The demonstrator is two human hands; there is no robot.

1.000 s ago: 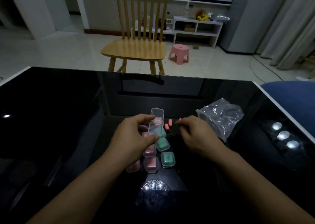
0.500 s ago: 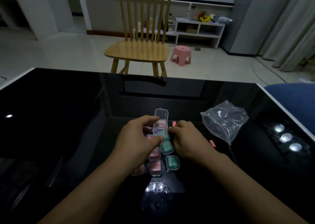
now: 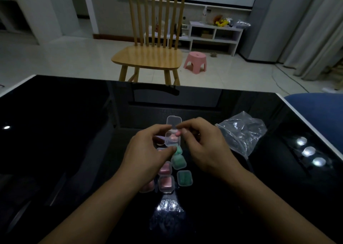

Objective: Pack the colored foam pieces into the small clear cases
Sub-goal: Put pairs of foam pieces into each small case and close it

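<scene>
My left hand (image 3: 148,151) grips a small clear plastic case (image 3: 173,139), its hinged lid standing open beyond my fingers, with one pink foam piece already lying inside. My right hand (image 3: 202,147) pinches a second pink foam piece (image 3: 178,133) at the case's rim, about to go in. Below my fingers, toward me, lie shut cases on the glossy black table (image 3: 55,132): pink-filled cases (image 3: 166,183) and green-filled cases (image 3: 184,178). So most looks packed; a crumpled clear plastic bag (image 3: 243,132) lies right of my right hand
</scene>
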